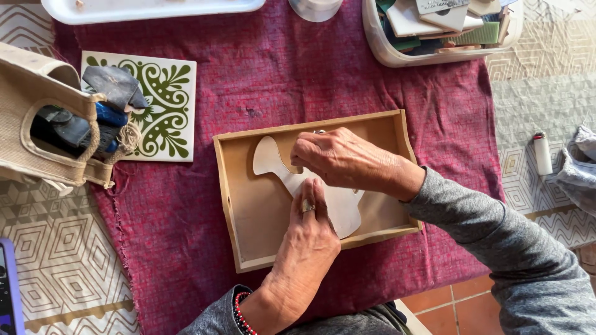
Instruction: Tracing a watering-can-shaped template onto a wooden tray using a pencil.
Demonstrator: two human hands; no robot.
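Note:
A shallow wooden tray [231,205] lies on a dark red cloth [279,68]. Inside it lies a flat white cutout [267,158] with a rounded lobe at the left and a wider body at the right. My left hand [307,232], with a ring and a beaded bracelet at the wrist, presses its straight fingers down on the cutout's middle. My right hand [338,160], in a grey sleeve, is curled over the cutout's upper edge with fingertips at its notch. A small pale tip shows above the knuckles; what the fingers hold is hidden.
A green and white patterned tile [167,118] lies left of the tray, beside a beige woven bag [25,124] with dark items. A white tray [149,9] and a white tub of tile pieces [388,53] stand at the back. A white lighter [542,153] lies at right.

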